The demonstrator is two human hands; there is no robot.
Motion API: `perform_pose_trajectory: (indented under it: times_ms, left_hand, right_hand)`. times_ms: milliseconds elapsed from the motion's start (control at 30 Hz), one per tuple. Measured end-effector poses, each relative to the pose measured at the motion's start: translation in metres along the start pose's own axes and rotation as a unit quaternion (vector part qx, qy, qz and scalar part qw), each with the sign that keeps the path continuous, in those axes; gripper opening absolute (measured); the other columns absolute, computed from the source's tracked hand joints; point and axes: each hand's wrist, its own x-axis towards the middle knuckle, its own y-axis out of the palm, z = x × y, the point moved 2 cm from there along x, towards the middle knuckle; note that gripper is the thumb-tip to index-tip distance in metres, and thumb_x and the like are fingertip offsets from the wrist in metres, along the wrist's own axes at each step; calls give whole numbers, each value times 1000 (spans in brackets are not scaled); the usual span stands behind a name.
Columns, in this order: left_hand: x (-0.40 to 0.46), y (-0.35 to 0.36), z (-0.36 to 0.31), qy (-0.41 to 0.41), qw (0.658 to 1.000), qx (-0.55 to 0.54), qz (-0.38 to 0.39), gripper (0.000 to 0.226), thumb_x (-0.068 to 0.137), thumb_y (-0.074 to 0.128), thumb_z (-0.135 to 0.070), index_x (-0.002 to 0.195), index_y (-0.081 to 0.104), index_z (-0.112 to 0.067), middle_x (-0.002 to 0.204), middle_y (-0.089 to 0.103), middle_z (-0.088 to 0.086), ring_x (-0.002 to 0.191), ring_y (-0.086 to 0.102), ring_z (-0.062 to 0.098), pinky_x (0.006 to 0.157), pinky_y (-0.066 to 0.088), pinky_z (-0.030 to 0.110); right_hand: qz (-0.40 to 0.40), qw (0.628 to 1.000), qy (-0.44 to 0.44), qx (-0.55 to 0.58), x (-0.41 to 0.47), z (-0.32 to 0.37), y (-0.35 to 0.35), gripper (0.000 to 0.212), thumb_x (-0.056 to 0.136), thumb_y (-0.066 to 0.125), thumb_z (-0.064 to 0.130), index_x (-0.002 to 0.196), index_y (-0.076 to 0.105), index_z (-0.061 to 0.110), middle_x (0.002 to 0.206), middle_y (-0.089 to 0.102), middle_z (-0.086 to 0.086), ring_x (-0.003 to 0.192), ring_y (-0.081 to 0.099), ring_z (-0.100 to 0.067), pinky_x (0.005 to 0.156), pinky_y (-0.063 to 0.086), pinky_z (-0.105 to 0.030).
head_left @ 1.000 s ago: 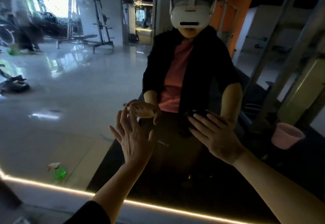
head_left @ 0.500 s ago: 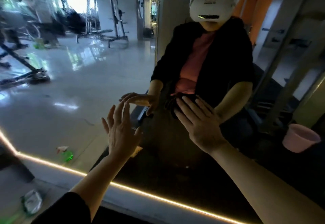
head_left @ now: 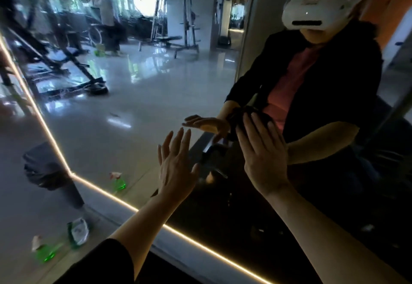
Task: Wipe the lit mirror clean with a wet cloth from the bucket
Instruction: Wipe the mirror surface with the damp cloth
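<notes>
A dark cloth (head_left: pixel 245 116), likely soft, limp and wet, is pressed flat on the mirror (head_left: pixel 138 105) under the right hand (head_left: pixel 263 156), fingers straight. The left hand (head_left: pixel 176 167) is spread, empty.

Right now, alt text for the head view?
Right hand presses a dark cloth flat against the lit mirror; left hand is raised open beside it. A green spray bottle lies on the floor below the glowing edge strip.

Floor clutter beside the glass

A green translucent plastic spray bottle (head_left: pixel 43 253) and a dark bin (head_left: pixel 48 168) sit left of the hands.
</notes>
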Motion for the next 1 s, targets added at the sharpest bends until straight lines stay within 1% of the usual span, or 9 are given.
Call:
perform_pose_trajectory:
  times_ms: [100, 167, 300, 433, 600, 733, 867, 933, 1000]
  left_hand:
    - [9, 0, 12, 20, 999, -14, 45, 95, 81, 68, -39, 151, 4, -34, 162, 16, 9, 146, 4, 27, 114, 24, 63]
    - [10, 1, 28, 45, 997, -19, 61, 111, 74, 80, -26, 152, 3, -37, 163, 9, 5, 147, 3, 29, 114, 26, 62]
    - [10, -5, 72, 40, 995, -37, 87, 106, 75, 79, -28, 152, 7, -37, 162, 11, 0, 148, 5, 32, 112, 28, 63]
    - [4, -13, 110, 28, 994, -54, 94, 107, 80, 74, -30, 148, -6, -49, 162, 8, -3, 149, 0, 31, 114, 25, 61]
    - [-5, 7, 150, 17, 996, -87, -1, 103, 78, 77, -24, 151, 5, -37, 161, 14, 2, 149, 4, 24, 117, 23, 57]
    - [-62, 42, 201, -75, 982, -133, -109, 74, 83, 58, -38, 148, 25, -23, 150, 26, 0, 137, 20, 12, 107, 28, 36]
    - [-155, 97, 263, -150, 959, -239, -36, 43, 90, 60, -29, 132, 46, -29, 124, 55, -3, 108, 56, 4, 90, 52, 25]
    - [-186, 122, 283, -222, 914, -336, 37, 26, 94, 59, -19, 118, 58, -28, 103, 68, -8, 96, 66, 4, 85, 58, 33]
    - [-207, 144, 300, -291, 851, -430, 73, 18, 97, 54, -23, 112, 63, -21, 100, 71, -4, 95, 69, 10, 81, 58, 33]
  right_hand:
    - [44, 998, -50, -7, -18, 33, 29, 49, 108, 19, 16, 129, 62, 5, 145, 49, -18, 139, 41, -34, 117, 27, -46]
    - [69, 995, -65, -5, -24, 51, 43, 38, 103, 35, 11, 129, 61, 5, 148, 45, -16, 143, 34, -31, 119, 25, -45]
    - [48, 999, -6, -17, 9, 74, 55, 44, 93, 47, 3, 136, 55, 4, 150, 43, -18, 144, 32, -33, 121, 20, -47]
    - [52, 998, -20, 10, 8, 106, 75, 41, 99, 32, 2, 129, 60, 2, 145, 48, -20, 142, 34, -34, 118, 24, -50]
    - [38, 996, -3, 83, -18, 160, 115, 37, 102, 33, 5, 136, 50, 6, 145, 48, -18, 142, 34, -30, 117, 30, -47]
    - [-9, 981, 0, 194, -68, 222, 155, 33, 107, 32, 13, 135, 51, 7, 146, 46, -16, 141, 39, -28, 119, 30, -42]
    - [68, 923, 85, 369, -153, 302, 203, 36, 108, 34, 22, 131, 57, 7, 139, 54, -10, 131, 51, -20, 105, 46, -29]
    - [97, 851, 206, 473, -181, 332, 228, 34, 105, 38, 17, 135, 53, 13, 141, 51, -4, 130, 50, -9, 100, 47, -18]
    - [111, 777, 316, 534, -202, 354, 258, 36, 101, 45, 5, 134, 55, 14, 138, 54, -4, 124, 52, -2, 94, 48, -13]
